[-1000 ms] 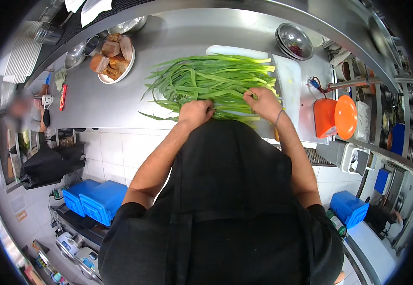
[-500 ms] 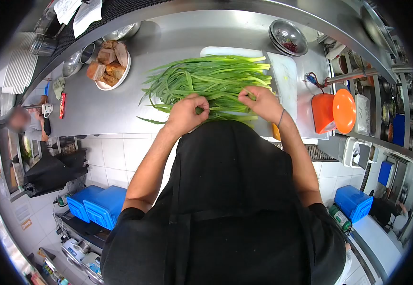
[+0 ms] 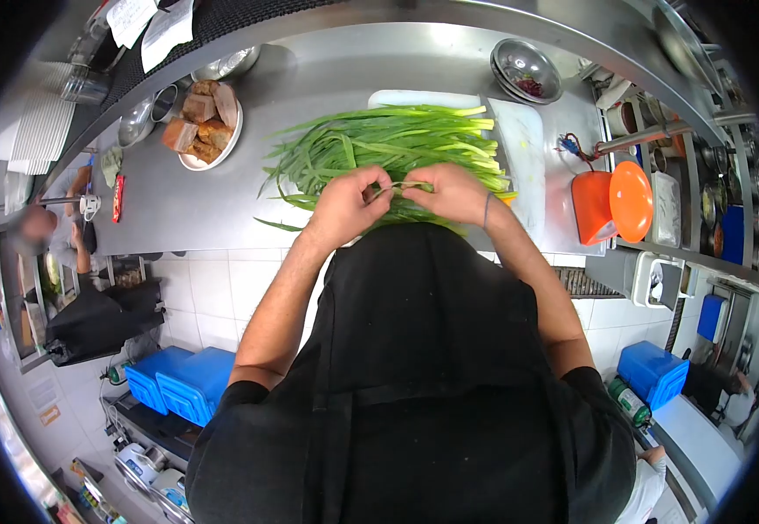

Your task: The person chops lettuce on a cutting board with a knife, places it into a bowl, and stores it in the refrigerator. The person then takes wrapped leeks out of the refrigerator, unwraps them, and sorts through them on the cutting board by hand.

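Observation:
A large bunch of garlic chives (image 3: 397,144), long flat green leaves with pale cut ends to the right, lies across a white cutting board (image 3: 529,166) on the steel counter. At its near side, my left hand (image 3: 351,205) pinches one end of a thin garlic chive leaf (image 3: 399,185). My right hand (image 3: 449,194) is closed on the same leaf, fingertips close to those of the left. The leaf runs in the small gap between both hands. Part of a yellow-orange thing (image 3: 507,196) shows beside my right wrist; its kind is hidden.
A white bowl (image 3: 238,140) of browned meat chunks stands at the left. Nested metal bowls (image 3: 528,65) sit at the back right, near an orange container (image 3: 590,208) and orange dish (image 3: 631,203). A steel shelf (image 3: 379,22) overhangs the counter. Another person (image 3: 56,231) is at the far left.
My right hand has moved left, from near the pale stalk ends to close beside my left hand. The leaf now spans between both hands. My left hand has shifted only slightly.

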`<action>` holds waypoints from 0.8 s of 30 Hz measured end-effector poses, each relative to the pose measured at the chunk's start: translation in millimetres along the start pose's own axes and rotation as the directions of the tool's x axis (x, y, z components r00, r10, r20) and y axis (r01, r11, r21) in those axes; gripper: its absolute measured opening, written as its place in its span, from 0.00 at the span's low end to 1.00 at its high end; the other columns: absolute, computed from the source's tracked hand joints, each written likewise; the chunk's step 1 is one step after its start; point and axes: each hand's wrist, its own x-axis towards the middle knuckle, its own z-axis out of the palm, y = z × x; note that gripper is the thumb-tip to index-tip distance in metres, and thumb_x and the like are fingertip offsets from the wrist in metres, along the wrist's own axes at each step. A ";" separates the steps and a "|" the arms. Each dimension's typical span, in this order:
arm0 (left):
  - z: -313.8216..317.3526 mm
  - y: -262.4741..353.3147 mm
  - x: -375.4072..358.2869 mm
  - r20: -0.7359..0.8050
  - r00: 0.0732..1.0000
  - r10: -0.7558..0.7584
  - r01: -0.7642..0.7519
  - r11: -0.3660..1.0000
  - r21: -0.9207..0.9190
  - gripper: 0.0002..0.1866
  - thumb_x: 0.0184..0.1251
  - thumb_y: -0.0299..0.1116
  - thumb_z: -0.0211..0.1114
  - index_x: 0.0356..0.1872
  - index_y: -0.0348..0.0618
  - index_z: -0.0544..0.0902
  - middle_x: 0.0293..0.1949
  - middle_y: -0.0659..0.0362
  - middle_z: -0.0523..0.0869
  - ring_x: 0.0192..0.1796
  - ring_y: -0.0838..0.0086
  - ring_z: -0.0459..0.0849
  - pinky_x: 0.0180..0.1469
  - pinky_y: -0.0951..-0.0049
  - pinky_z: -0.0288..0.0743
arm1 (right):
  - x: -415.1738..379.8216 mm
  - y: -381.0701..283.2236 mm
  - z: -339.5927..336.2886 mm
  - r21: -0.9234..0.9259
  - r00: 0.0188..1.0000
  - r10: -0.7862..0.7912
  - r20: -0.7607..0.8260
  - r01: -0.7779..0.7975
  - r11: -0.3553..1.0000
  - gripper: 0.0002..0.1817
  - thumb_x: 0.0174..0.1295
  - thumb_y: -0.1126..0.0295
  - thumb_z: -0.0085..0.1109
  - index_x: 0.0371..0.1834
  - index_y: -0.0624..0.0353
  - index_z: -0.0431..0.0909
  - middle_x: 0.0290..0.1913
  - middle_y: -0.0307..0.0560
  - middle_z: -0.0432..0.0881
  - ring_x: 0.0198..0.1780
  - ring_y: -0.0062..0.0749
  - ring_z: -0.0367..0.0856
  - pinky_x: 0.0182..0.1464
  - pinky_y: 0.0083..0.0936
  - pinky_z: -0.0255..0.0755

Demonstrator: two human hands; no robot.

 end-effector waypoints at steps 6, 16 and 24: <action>10.8 4.5 10.6 -0.298 0.954 0.000 -0.151 0.863 -0.483 0.21 0.71 0.29 0.75 0.62 0.39 0.82 0.53 0.57 0.90 0.57 0.72 0.87 0.63 0.71 0.78 | -0.6 14.2 14.3 0.594 0.966 0.062 -0.251 0.104 0.798 0.10 0.79 0.63 0.64 0.49 0.57 0.89 0.24 0.27 0.75 0.25 0.17 0.69 0.29 0.24 0.66; 16.6 0.8 8.4 0.096 0.995 -0.007 0.059 0.834 -0.549 0.14 0.84 0.38 0.66 0.56 0.38 0.89 0.41 0.62 0.92 0.46 0.80 0.86 0.54 0.74 0.80 | -39.4 -15.8 2.5 0.955 0.944 0.317 -0.096 -0.002 0.298 0.13 0.80 0.66 0.63 0.61 0.56 0.84 0.23 0.20 0.59 0.21 0.08 0.51 0.23 0.16 0.46; 11.8 -3.6 3.7 0.195 0.981 0.023 0.111 0.756 -0.646 0.17 0.89 0.41 0.58 0.51 0.39 0.88 0.35 0.67 0.83 0.37 0.82 0.78 0.45 0.76 0.75 | -35.2 -34.6 15.4 0.878 0.950 0.306 -0.067 -0.090 0.471 0.14 0.77 0.68 0.65 0.62 0.55 0.83 0.35 0.28 0.83 0.23 0.07 0.58 0.24 0.14 0.51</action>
